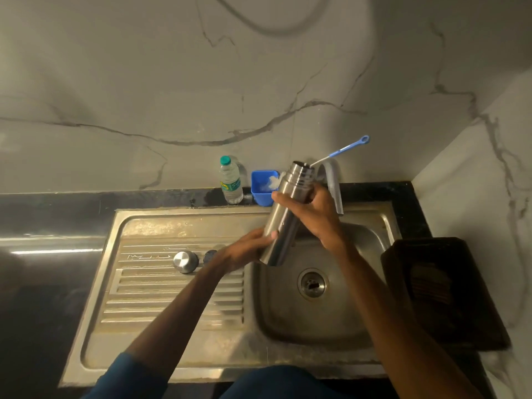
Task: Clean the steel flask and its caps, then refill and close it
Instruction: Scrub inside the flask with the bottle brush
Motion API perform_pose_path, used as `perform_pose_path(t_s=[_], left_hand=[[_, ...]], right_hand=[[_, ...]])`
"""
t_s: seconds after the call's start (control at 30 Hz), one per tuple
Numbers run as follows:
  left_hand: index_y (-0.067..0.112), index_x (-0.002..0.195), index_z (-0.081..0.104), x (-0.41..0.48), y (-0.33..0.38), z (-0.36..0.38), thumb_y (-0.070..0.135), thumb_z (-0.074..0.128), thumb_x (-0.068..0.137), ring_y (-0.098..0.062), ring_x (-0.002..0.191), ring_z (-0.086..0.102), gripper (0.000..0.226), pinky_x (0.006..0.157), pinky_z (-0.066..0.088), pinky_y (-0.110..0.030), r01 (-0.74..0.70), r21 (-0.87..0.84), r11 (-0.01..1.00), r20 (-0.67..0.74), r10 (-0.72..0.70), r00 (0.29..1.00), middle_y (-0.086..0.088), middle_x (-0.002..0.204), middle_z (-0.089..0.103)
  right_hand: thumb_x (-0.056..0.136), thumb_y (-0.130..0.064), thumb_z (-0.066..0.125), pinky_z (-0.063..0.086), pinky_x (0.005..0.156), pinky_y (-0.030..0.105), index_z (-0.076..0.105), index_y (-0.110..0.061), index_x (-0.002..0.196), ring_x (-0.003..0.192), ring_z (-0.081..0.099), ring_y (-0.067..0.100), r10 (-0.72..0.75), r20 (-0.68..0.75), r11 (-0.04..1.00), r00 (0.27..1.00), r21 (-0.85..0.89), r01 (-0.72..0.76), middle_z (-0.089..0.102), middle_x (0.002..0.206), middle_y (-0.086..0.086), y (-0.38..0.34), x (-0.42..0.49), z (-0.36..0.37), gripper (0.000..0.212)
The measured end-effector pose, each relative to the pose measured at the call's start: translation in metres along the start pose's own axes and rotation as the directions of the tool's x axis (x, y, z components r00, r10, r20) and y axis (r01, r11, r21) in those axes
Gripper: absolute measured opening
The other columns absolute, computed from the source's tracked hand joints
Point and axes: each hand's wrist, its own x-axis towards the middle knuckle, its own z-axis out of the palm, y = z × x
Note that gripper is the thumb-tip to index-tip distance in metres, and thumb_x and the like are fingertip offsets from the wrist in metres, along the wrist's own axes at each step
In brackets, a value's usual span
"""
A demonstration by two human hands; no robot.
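Steel flask (pixel 283 217) tilted above sink (pixel 359 254), mouth up. Left hand (pixel 247 251) fingers curled round base, right hand (pixel 311 214) fingers wrapped below neck. Brush (pixel 342 151) handle juts from mouth. Steel cap (pixel 185 262), dark cap (pixel 210 256) on drainboard. Best approach, likely: steady base, twist flask round bristles, drips landing in sink

The flask (pixel 283 220) hides the middle of the brush (pixel 345 148); a forearm (pixel 198 286) half covers the dark cap (pixel 209 255).

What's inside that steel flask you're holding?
A thin brush with a blue handle pokes out of the open mouth of the steel flask. Its lower end is hidden inside, and whether there is any water cannot be seen.
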Motion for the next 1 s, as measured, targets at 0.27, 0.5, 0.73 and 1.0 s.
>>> perform_pose_path(t_s=[0.27, 0.5, 0.73, 1.0], left_hand=[[0.01, 0.139, 0.056, -0.024, 0.013, -0.014, 0.049, 0.1, 0.055, -0.016, 0.094, 0.069, 0.102, 0.081, 0.06, -0.029, -0.446, -0.571, 0.689, -0.471, 0.17, 0.865, -0.01, 0.113, 0.066], [0.007, 0.151, 0.041, -0.02, 0.033, 0.016, 0.044, 0.091, 0.075, -0.033, 0.128, 0.063, 0.098, 0.107, 0.052, -0.054, -0.506, -0.319, 0.802, -0.552, 0.276, 0.787, -0.02, 0.139, 0.062], [0.015, 0.148, 0.044, -0.026, 0.056, -0.002, 0.03, 0.093, 0.073, -0.025, 0.124, 0.065, 0.091, 0.099, 0.059, -0.043, -0.531, -0.208, 0.822, -0.712, 0.245, 0.658, -0.01, 0.135, 0.063], [0.014, 0.141, 0.054, -0.034, 0.056, -0.031, 0.039, 0.091, 0.074, -0.026, 0.119, 0.069, 0.08, 0.102, 0.057, -0.052, -0.534, -0.242, 0.81, -0.748, 0.195, 0.635, -0.013, 0.133, 0.066]], right_hand=[[0.079, -0.018, 0.087, 0.06, 0.094, 0.044, 0.053, -0.016, 0.143, 0.119, 0.069, 0.024, 0.168, 0.035, 0.783, 0.985, 0.603, -0.155, 0.069, 0.131, 0.011, 0.0, 0.009, 0.011, 0.073], [0.093, -0.018, 0.073, 0.06, 0.093, 0.04, 0.052, -0.011, 0.143, 0.121, 0.068, 0.034, 0.322, 0.274, 0.435, 0.906, 0.808, -0.399, 0.067, 0.131, 0.022, 0.032, -0.032, 0.038, 0.055], [0.095, -0.052, 0.065, 0.051, 0.108, 0.046, 0.055, -0.011, 0.137, 0.118, 0.068, 0.029, 0.407, 0.107, 0.626, 0.907, 0.691, -0.363, 0.069, 0.129, 0.015, 0.059, 0.008, 0.025, 0.059], [0.102, -0.043, 0.058, 0.056, 0.094, 0.036, 0.047, -0.008, 0.142, 0.11, 0.062, 0.018, 0.212, -0.383, 0.975, 0.899, 0.151, -0.166, 0.06, 0.122, 0.001, 0.065, 0.096, 0.052, 0.054]])
